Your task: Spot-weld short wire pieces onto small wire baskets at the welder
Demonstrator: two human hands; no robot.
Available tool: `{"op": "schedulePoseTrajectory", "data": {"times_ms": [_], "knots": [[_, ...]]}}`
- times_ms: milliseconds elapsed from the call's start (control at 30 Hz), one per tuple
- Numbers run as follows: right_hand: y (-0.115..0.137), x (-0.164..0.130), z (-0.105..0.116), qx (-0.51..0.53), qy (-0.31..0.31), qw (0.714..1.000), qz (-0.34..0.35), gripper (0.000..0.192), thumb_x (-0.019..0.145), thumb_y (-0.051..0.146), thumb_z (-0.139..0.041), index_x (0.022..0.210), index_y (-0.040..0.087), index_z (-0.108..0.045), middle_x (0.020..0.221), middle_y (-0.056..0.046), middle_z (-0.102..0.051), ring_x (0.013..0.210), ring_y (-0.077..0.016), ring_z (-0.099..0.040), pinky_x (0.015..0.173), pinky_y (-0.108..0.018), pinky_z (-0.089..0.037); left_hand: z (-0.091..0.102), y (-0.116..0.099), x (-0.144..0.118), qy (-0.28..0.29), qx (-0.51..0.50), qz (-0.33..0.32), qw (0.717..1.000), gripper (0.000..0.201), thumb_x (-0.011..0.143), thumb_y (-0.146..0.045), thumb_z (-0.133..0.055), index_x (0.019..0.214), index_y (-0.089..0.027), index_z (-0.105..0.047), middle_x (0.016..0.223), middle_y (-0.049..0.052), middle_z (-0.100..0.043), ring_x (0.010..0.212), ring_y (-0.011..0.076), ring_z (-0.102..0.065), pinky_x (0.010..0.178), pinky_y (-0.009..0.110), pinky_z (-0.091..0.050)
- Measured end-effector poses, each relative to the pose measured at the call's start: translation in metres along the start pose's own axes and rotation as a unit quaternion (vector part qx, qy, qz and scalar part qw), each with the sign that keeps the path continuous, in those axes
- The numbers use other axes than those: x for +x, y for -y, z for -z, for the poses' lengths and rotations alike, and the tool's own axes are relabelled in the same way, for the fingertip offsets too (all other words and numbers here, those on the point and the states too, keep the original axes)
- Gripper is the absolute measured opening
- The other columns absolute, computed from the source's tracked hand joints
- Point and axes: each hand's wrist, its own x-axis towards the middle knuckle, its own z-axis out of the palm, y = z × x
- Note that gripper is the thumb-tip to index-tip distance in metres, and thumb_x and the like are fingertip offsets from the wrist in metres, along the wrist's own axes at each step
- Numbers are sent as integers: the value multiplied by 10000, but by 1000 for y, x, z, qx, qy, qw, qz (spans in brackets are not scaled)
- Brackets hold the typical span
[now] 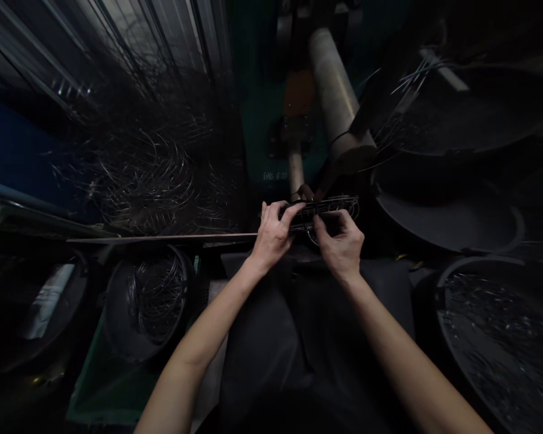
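Both hands work at a small wire frame (346,207), made of thin metal wires, in front of the machine. My left hand (275,234) has its fingers closed on the frame's left part. At the frame's near side, my right hand (341,241) pinches with thumb and forefinger; whatever lies between those fingertips is too dark to make out. A metal rod (295,169) of the machine comes down just behind the frame. Right of that rod, a thick metal cylinder (344,108) slants down toward my right hand.
A heap of bent wires (149,169) lies at the left behind a thin ledge (185,239). Black tubs stand on both sides: one with wire rings (160,295), another with small metal pieces (502,337). A green crate (104,386) sits at lower left.
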Motion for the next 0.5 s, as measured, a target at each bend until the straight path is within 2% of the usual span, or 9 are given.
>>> {"op": "schedulePoseTrajectory", "data": {"times_ms": [200, 333, 433, 500], "knots": [[-7, 2, 0, -6, -2, 1000, -5, 247, 840, 433, -590, 838, 186, -582, 773, -14, -631, 662, -125, -573, 644, -252, -461, -5, 6, 2, -6, 21, -10, 1000, 618, 787, -35, -549, 1350, -246, -406, 1205, 79, -455, 1200, 221, -481, 1151, 549, -281], [-14, 2, -7, -11, -9, 1000, -10, 261, 840, 443, -584, 836, 182, -580, 769, -13, -636, 652, -125, -580, 650, -259, -466, -8, 14, 1, -8, 49, -32, 998, 617, 794, -45, -554, 1358, -249, -411, 1234, 77, -445, 1229, 228, -469, 1164, 566, -252], [-4, 2, -12, -4, 4, 1000, -28, 281, 836, 460, -577, 872, 182, -595, 795, -30, -653, 662, -140, -597, 656, -276, -484, -8, 21, 4, 1, 57, -35, 998, 580, 808, -69, -551, 1348, -243, -429, 1262, 84, -454, 1243, 233, -474, 1172, 582, -217], [7, -1, 0, -1, 25, 999, -37, 304, 823, 476, -585, 924, 190, -603, 839, -46, -660, 698, -154, -609, 674, -288, -494, -7, 24, 6, -5, 53, -29, 998, 574, 801, -60, -541, 1339, -227, -428, 1263, 91, -481, 1240, 229, -488, 1171, 577, -222]]}}
